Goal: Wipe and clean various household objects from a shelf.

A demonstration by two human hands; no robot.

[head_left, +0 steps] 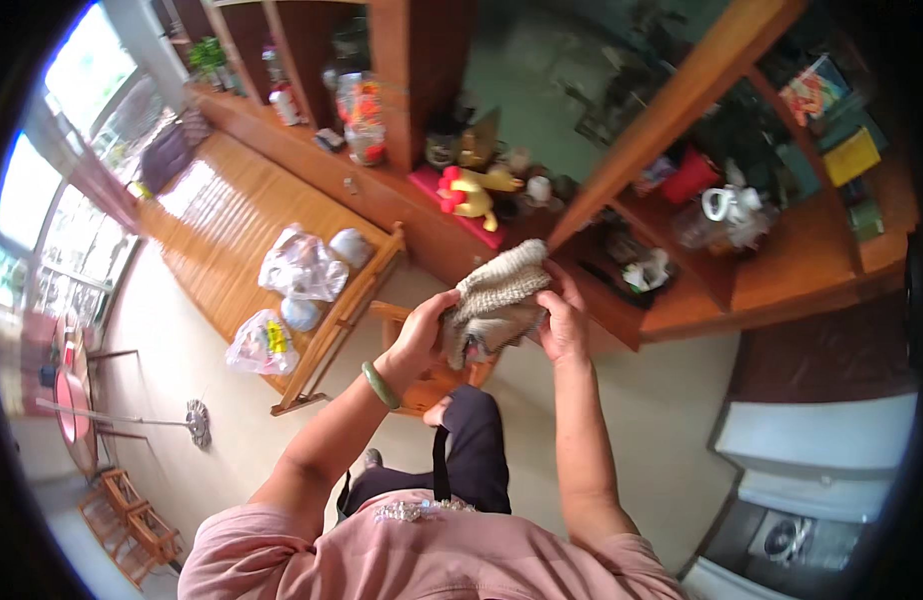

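In front of my chest I hold a beige knitted item (502, 295) with a thick, ribbed, rolled edge along its top. Below that edge its cloth looks thinner and greyer, and I cannot tell exactly what kind of piece it is. My left hand (422, 330), with a green bangle (380, 385) on the wrist, grips its left side, thumb on the front. On the other side my right hand (564, 318) pinches its edge between thumb and fingers. A wooden stool (422, 395) stands below, partly hidden by the left hand and my leg.
To the left is a slatted wooden bench (237, 215) bearing plastic bags (300, 265) and pale blue bundles (352, 247). Ahead runs a wooden shelf unit (672, 245) with a yellow toy (472, 195) and clutter. A mop (198, 424) lies at far left, a white appliance (817, 437) at right.
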